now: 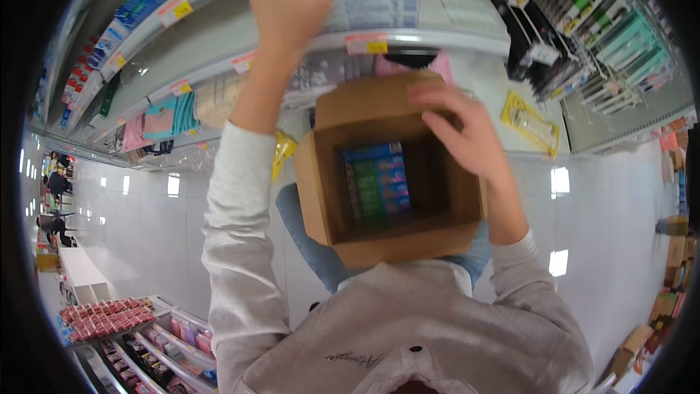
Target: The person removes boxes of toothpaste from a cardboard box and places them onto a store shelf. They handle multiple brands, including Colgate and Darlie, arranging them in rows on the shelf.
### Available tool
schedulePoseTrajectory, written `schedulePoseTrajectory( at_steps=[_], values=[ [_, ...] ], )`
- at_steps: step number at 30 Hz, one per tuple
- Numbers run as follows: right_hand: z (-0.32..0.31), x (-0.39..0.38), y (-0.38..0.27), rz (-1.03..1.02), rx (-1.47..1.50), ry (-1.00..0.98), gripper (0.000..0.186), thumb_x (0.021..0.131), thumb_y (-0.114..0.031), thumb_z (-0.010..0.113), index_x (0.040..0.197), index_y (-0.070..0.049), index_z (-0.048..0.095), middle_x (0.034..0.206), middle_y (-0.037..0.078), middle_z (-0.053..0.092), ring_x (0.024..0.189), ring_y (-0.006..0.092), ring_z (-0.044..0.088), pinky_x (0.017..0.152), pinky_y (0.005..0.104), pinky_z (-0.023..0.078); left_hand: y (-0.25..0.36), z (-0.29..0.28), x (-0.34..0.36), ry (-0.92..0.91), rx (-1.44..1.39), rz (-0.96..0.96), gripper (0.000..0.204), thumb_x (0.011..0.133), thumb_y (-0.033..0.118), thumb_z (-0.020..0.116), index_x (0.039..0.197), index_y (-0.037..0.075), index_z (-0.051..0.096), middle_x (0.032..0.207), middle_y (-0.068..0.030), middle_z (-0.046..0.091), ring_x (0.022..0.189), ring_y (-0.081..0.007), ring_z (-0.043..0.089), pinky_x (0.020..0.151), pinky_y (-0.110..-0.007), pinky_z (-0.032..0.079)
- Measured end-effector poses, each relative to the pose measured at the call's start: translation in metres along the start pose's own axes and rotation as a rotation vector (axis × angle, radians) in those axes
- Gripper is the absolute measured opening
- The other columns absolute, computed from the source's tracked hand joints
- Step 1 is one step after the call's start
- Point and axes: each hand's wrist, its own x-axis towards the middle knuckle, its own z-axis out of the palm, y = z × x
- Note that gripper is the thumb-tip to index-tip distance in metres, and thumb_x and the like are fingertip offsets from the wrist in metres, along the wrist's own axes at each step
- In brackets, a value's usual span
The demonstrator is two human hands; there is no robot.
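Note:
An open cardboard box [310, 190] sits in front of me, above my knees, its flaps folded outward. Inside, a stack of small blue and green cartons [378, 181] fills the left part of the bottom. My left hand [288, 0] reaches up to the shelf at the top edge of the view, beside white packs [375, 7]. Its fingers are curled and partly cut off, so what they hold is unclear. Over the far right corner of the box hovers my right hand [463, 135], fingers stretched and slightly blurred; whether it touches the flap I cannot tell.
Shelves with a price-tag rail [437, 40] run across the far side. A yellow package [531, 122] lies on the lower shelf at right, with hanging goods [583, 36] beyond it. Another yellow package [283, 152] sticks out left of the box. A display rack [146, 335] stands lower left.

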Motion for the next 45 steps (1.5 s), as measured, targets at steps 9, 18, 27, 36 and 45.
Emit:
schedulePoseTrajectory(
  at_steps=[9, 18, 27, 36, 45],
  values=[
    [0.073, -0.16, 0.082, 0.592, -0.309, -0.65, 0.031, 0.088, -0.019, 0.066, 0.115, -0.004, 0.065, 0.104, 0.021, 0.071, 0.099, 0.0409, 0.067, 0.085, 0.0503, 0.054, 0.104, 0.062, -0.288, -1.596, -0.39, -0.206, 0.022, 0.087, 0.02, 0.065, 0.106, 0.009, 0.067, 0.114, -0.0138, 0.064, 0.095, -0.0364, 0.067, 0.082, -0.046, 0.055],
    [0.071, -0.166, 0.085, 0.594, -0.239, -0.673, 0.036, 0.092, -0.023, 0.064, 0.125, -0.008, 0.06, 0.113, 0.018, 0.069, 0.105, 0.0399, 0.064, 0.088, 0.0481, 0.052, 0.085, 0.062, -0.483, -1.56, 0.134, -0.112, 0.027, 0.089, 0.012, 0.057, 0.113, 0.005, 0.066, 0.131, -0.0159, 0.058, 0.084, -0.0314, 0.072, 0.07, -0.047, 0.059],
    [0.072, -0.168, 0.085, 0.534, -0.256, -0.584, 0.037, 0.091, -0.023, 0.064, 0.125, -0.009, 0.061, 0.116, 0.017, 0.069, 0.107, 0.0384, 0.065, 0.089, 0.0479, 0.053, 0.094, 0.051, -0.449, -1.363, 0.228, 0.272, 0.016, 0.082, 0.017, 0.062, 0.09, 0.009, 0.074, 0.122, -0.0116, 0.063, 0.104, -0.0302, 0.065, 0.081, -0.044, 0.053],
    [0.07, -0.161, 0.074, 0.677, -0.356, -0.446, 0.063, 0.089, -0.026, 0.068, 0.144, -0.004, 0.045, 0.131, 0.023, 0.061, 0.119, 0.0408, 0.059, 0.097, 0.0466, 0.05, 0.12, 0.052, -0.388, -1.454, 0.173, -0.36, 0.038, 0.082, 0.01, 0.065, 0.12, 0.013, 0.066, 0.117, -0.0142, 0.066, 0.098, -0.0353, 0.069, 0.085, -0.047, 0.054],
    [0.062, -0.136, 0.054, 0.692, -0.058, 0.062, 0.104, 0.077, -0.018, 0.084, 0.158, -0.005, 0.019, 0.134, 0.03, 0.053, 0.12, 0.0457, 0.057, 0.098, 0.0487, 0.049, 0.16, 0.01, -0.231, -1.051, -0.455, -1.102, 0.074, 0.072, 0.007, 0.081, 0.14, 0.01, 0.053, 0.105, -0.0148, 0.069, 0.091, -0.0261, 0.07, 0.081, -0.038, 0.056]
  ],
)
